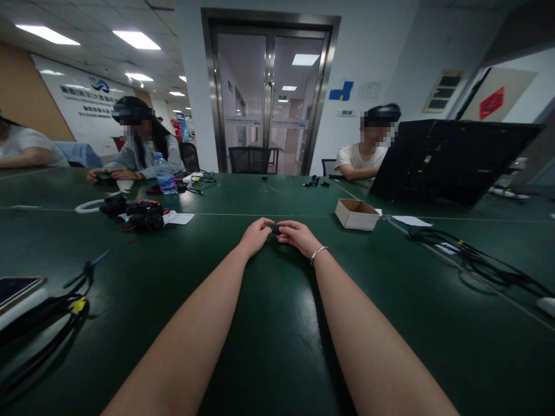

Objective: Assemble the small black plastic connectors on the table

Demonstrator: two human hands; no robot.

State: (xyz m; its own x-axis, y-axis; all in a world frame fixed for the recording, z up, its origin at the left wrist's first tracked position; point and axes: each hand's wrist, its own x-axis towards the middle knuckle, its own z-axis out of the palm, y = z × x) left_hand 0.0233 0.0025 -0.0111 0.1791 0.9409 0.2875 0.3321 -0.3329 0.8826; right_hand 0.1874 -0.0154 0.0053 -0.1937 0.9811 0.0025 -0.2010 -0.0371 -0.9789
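Out over the green table, both my arms are stretched forward. My left hand and my right hand meet at a small black object, each pinching one side of it with closed fingers. Its kind is too small to make out, and the fingertips cover much of it. A silver bracelet circles my right wrist. To the right of my hands stands an open cardboard box; its inner bottom is mostly out of sight.
Black tangled items lie left, near a water bottle. Small black pieces sit farther back. Cables run at right, below a large black panel. A phone is at near left. Several people sit around the table.
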